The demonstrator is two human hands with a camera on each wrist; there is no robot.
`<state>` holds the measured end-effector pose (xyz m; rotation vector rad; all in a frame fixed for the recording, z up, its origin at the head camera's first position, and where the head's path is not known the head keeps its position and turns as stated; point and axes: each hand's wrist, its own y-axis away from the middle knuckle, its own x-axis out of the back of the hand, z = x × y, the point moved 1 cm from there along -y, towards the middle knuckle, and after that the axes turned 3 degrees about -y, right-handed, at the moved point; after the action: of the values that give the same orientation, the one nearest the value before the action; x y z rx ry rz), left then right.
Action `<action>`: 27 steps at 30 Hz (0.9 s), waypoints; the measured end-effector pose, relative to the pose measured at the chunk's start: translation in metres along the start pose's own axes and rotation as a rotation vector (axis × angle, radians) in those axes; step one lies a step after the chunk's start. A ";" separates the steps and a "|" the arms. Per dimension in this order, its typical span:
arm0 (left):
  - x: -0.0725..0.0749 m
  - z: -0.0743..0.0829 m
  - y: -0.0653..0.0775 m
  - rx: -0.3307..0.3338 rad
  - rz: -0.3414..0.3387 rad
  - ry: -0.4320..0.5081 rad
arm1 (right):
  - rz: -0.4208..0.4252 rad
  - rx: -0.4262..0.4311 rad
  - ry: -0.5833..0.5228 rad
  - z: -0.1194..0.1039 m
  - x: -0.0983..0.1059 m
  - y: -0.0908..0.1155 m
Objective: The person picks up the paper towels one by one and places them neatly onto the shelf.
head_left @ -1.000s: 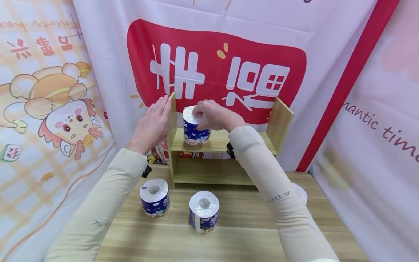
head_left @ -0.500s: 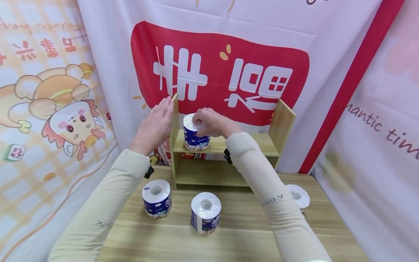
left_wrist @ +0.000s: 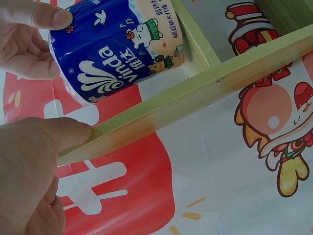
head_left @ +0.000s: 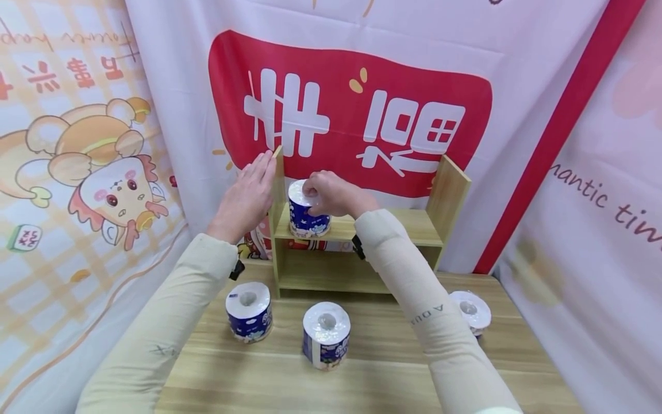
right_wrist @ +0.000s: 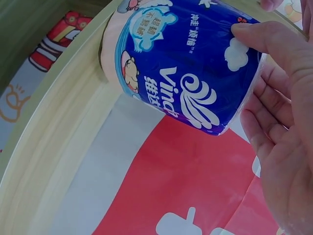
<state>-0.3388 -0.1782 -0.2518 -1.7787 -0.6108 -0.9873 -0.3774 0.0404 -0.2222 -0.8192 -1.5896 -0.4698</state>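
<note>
A blue-and-white wrapped toilet roll [head_left: 308, 221] stands upright on the upper board of a small wooden shelf [head_left: 362, 225], close to its left side panel. My right hand [head_left: 333, 194] grips this roll from above. In the right wrist view the thumb [right_wrist: 264, 36] presses the blue wrapper near the top rim, with the other fingers at the top end. My left hand [head_left: 247, 198] rests against the left side panel, its fingers straight along the outer face. The left wrist view shows that thumb [left_wrist: 73, 132] touching the panel's edge.
Three more toilet rolls stand on the wooden table [head_left: 393, 356]: a left roll [head_left: 249, 313], a middle roll [head_left: 326, 336] and a right roll [head_left: 470, 313] partly behind my right sleeve. Behind the shelf hangs a printed cloth [head_left: 351, 109], with more cloth at both sides.
The roll in my right hand has come down slightly and now stands on the upper board near the left panel. My left hand keeps its place at the panel. The head view has shifted slightly.
</note>
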 end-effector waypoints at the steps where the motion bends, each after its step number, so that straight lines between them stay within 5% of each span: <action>1: 0.000 0.000 0.000 0.001 0.000 0.000 | 0.002 -0.004 0.003 0.000 0.000 0.000; 17: -0.002 0.003 -0.002 0.005 0.010 -0.020 | -0.021 -0.015 0.044 0.007 -0.002 0.000; 27: 0.000 0.002 -0.002 -0.002 0.003 -0.032 | 0.010 -0.003 -0.007 0.005 0.018 0.016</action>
<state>-0.3394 -0.1754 -0.2517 -1.7995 -0.6277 -0.9592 -0.3694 0.0588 -0.2080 -0.8320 -1.5905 -0.4629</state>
